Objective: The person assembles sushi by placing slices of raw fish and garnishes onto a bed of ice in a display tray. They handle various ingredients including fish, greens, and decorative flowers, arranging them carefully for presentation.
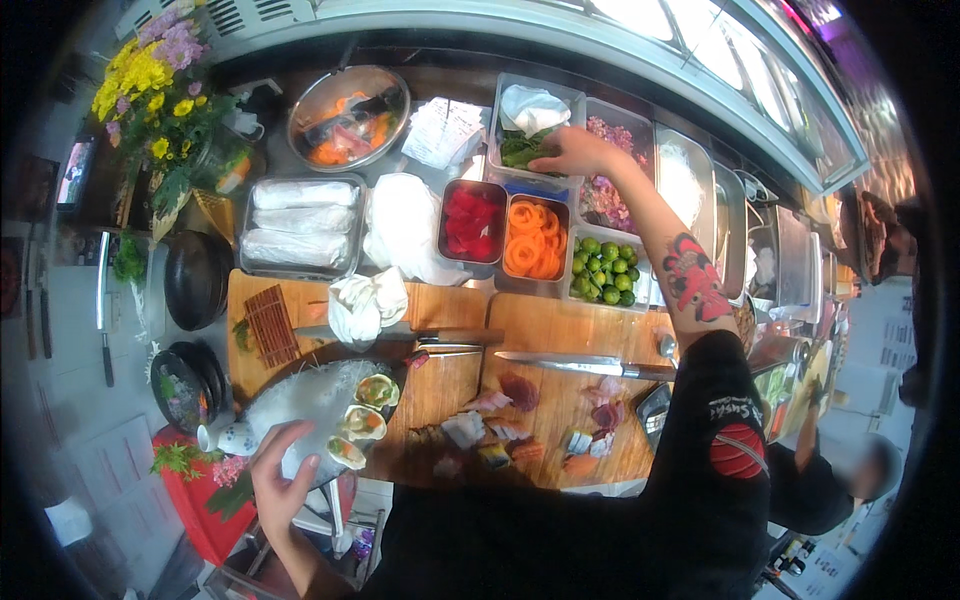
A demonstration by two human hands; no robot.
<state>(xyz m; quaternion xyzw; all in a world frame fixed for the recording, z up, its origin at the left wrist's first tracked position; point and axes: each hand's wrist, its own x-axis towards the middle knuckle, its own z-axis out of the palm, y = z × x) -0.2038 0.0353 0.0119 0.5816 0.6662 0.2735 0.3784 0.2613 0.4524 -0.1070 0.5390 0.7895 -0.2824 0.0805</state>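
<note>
My right hand [578, 153] reaches over the far side of the counter into a clear tub [494, 122]. Its fingers are closed on the dark green leaves [522, 152] there, beside a crumpled white cloth or paper [535, 108]. At the near left, my left hand [278, 468] holds nothing, its thumb and fingers apart. It hovers at the near edge of a dark oval dish heaped with crushed ice [300, 395]. Several oysters in half shells [363, 422] lie along the ice's right side. A small blue-and-white ceramic bottle [237, 440] sits beside my left hand.
Two knives, one bare-bladed [560, 362], lie across the wooden boards [580, 325] with slices of fish [510, 428]. Tubs of limes [605, 272], carrot curls [536, 238] and red shreds [470, 222] stand behind. A glass case [800, 130] overhangs the far edge; another person [815, 490] is at right.
</note>
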